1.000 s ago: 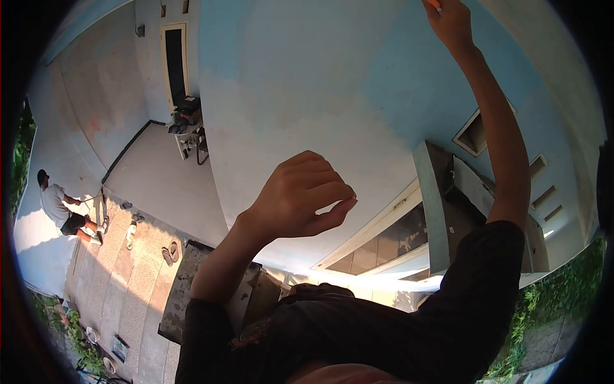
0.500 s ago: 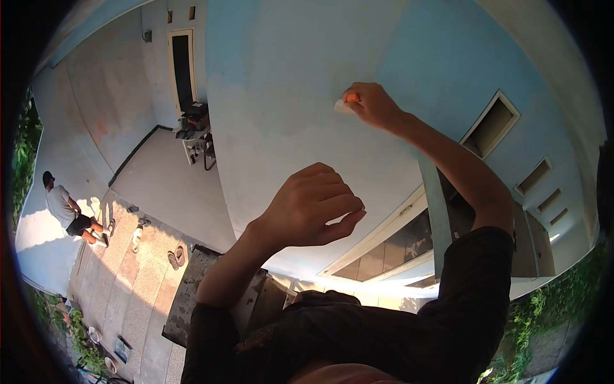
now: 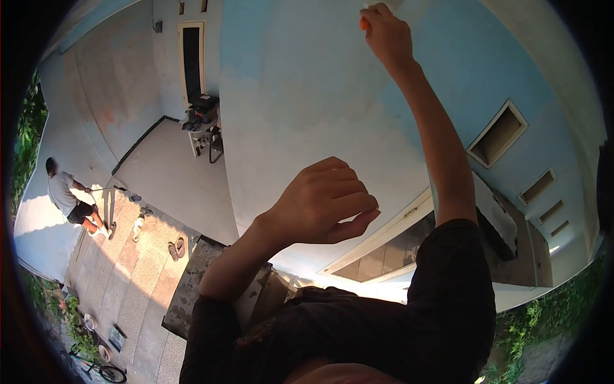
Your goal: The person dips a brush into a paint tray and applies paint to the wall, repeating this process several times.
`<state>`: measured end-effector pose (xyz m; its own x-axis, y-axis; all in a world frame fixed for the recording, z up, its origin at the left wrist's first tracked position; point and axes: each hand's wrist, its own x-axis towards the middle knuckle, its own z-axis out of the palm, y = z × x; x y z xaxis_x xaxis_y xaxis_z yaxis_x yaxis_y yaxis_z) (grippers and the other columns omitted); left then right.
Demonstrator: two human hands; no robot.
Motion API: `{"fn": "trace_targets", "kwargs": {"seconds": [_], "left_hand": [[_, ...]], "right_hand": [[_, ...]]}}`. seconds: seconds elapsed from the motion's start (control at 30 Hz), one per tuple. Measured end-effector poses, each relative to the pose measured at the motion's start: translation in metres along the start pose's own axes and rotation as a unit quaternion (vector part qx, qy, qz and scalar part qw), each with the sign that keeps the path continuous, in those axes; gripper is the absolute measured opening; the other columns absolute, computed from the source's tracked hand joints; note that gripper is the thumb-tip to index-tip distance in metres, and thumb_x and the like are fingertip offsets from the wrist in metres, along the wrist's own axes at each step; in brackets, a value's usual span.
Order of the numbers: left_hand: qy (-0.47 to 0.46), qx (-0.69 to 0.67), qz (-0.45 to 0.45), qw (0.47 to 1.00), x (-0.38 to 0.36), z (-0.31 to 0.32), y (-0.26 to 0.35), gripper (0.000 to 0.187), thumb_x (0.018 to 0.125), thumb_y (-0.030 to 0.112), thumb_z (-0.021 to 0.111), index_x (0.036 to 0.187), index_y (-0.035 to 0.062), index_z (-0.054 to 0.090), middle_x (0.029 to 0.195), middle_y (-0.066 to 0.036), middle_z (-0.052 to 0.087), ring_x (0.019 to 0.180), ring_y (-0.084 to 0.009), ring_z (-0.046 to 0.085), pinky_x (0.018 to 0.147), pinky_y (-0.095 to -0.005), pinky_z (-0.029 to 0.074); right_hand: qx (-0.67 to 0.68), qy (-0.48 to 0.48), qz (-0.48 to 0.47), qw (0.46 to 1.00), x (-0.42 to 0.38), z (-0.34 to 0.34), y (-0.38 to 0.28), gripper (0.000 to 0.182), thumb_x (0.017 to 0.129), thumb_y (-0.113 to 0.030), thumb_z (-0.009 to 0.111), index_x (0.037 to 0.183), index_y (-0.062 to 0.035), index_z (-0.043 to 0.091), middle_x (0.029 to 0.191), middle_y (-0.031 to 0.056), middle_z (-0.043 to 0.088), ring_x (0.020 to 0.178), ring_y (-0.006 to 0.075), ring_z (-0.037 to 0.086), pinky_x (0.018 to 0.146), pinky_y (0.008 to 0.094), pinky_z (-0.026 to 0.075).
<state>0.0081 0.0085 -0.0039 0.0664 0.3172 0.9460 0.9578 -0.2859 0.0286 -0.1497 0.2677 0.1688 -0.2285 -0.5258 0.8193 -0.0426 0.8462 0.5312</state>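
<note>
My right hand (image 3: 390, 38) is raised high against the wall, closed around a scraper (image 3: 365, 23) with an orange handle. Its pale blade is mostly hidden behind my fingers and blends with the wall. The wall (image 3: 307, 96) is light blue with broad whitish-grey patches. Lower and nearer to me, my left hand (image 3: 323, 201) hovers in front of the wall with curled fingers, thumb and index tips meeting. Whatever may be inside its grip is hidden from this side.
Below my left arm stands a worn, paint-spotted surface (image 3: 185, 301). A person (image 3: 67, 195) at the left holds a long stick-like tool near the floor. A cluttered table (image 3: 199, 128), sandals (image 3: 176, 249), a bicycle (image 3: 109, 371) and window openings (image 3: 499, 134) are around.
My right hand has moved up the wall with the scraper. My left hand has barely shifted. The person at the left has turned and extended an arm with the long tool.
</note>
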Motion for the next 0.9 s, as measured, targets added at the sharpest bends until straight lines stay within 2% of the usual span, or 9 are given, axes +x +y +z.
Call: {"fn": "trace_targets", "kwargs": {"seconds": [0.2,0.4,0.47,0.5,0.63,0.7,0.8,0.87,0.9], "left_hand": [[0.032,-0.011,0.013,0.999,0.0,-0.001,0.002,0.014,0.075,0.003,0.082,0.081,0.009,0.07,0.072,-0.002,0.07,0.066,-0.0185,0.065,0.067,-0.0347,0.053],[0.04,-0.007,0.006,0.999,0.0,-0.007,0.003,0.014,0.076,0.003,0.082,0.08,0.0089,0.07,0.072,-0.002,0.069,0.066,-0.0191,0.065,0.067,-0.034,0.053],[0.035,-0.01,0.006,0.999,0.0,-0.008,0.005,0.014,0.077,0.004,0.082,0.08,0.009,0.07,0.071,-0.002,0.068,0.065,-0.0189,0.065,0.067,-0.0335,0.053],[0.035,-0.009,0.001,0.999,0.0,-0.007,0.005,0.014,0.077,0.004,0.082,0.08,0.009,0.07,0.071,-0.002,0.068,0.065,-0.0189,0.065,0.067,-0.0335,0.053],[0.026,-0.014,0.01,1.0,0.001,0.0,0.008,0.014,0.077,0.006,0.083,0.081,0.0087,0.07,0.071,-0.002,0.068,0.065,-0.0185,0.065,0.067,-0.0337,0.054],[0.022,-0.015,0.012,1.0,0.003,0.004,0.007,0.014,0.078,0.006,0.083,0.081,0.0086,0.07,0.071,-0.002,0.068,0.065,-0.0184,0.065,0.067,-0.0339,0.054],[0.018,-0.02,0.013,1.0,0.001,0.008,0.007,0.014,0.078,0.006,0.083,0.081,0.0083,0.07,0.071,-0.003,0.067,0.065,-0.0186,0.065,0.068,-0.0343,0.054],[0.015,-0.027,0.016,0.999,-0.001,0.011,0.006,0.013,0.078,0.007,0.082,0.082,0.0081,0.069,0.072,-0.002,0.066,0.065,-0.0187,0.065,0.07,-0.0344,0.055],[0.015,-0.025,0.015,0.999,-0.001,0.011,0.006,0.013,0.078,0.007,0.082,0.082,0.0081,0.069,0.072,-0.002,0.066,0.065,-0.0187,0.065,0.07,-0.0344,0.055]], "right_hand": [[0.182,-0.226,0.135,0.947,-0.119,0.011,-0.154,0.009,0.087,0.0,0.069,0.086,-0.009,0.067,0.088,0.004,0.065,0.071,0.0273,0.066,0.066,0.0386,0.055],[0.299,-0.306,0.202,0.881,-0.06,-0.007,-0.104,0.007,0.091,-0.005,0.065,0.089,-0.0061,0.071,0.084,0.012,0.069,0.075,0.0292,0.065,0.071,0.0412,0.052],[0.248,-0.268,0.203,0.908,-0.011,-0.01,-0.055,0.009,0.093,-0.01,0.066,0.09,-0.0047,0.071,0.087,0.0139,0.071,0.079,0.0288,0.069,0.071,0.0396,0.056],[0.232,-0.231,0.181,0.927,0.012,-0.01,-0.026,0.014,0.096,-0.02,0.066,0.097,-0.0082,0.074,0.084,0.0073,0.071,0.072,0.0182,0.065,0.066,0.0343,0.051],[0.228,-0.046,0.141,0.962,0.088,-0.042,0.021,0.003,0.092,0.002,0.066,0.09,0.0001,0.068,0.091,0.0127,0.069,0.077,0.0317,0.068,0.068,0.0359,0.054],[0.12,0.18,-0.038,0.976,0.099,-0.046,0.019,0.002,0.092,0.001,0.067,0.091,-0.0006,0.068,0.091,0.013,0.068,0.075,0.0316,0.067,0.067,0.0362,0.054],[0.2,0.093,0.012,0.975,0.061,-0.017,-0.011,0.002,0.093,0.0,0.067,0.093,-0.0014,0.068,0.091,0.0137,0.068,0.073,0.0313,0.065,0.067,0.0363,0.054],[0.052,-0.044,-0.034,0.997,-0.003,0.027,-0.036,0.02,0.087,-0.007,0.073,0.105,-0.0132,0.072,0.098,0.0019,0.07,0.076,0.0225,0.069,0.065,0.034,0.057],[0.089,-0.004,-0.051,0.995,-0.033,0.04,-0.06,0.031,0.079,0.002,0.076,0.106,-0.0133,0.07,0.106,0.0001,0.067,0.084,0.0244,0.071,0.069,0.0346,0.061]]}}
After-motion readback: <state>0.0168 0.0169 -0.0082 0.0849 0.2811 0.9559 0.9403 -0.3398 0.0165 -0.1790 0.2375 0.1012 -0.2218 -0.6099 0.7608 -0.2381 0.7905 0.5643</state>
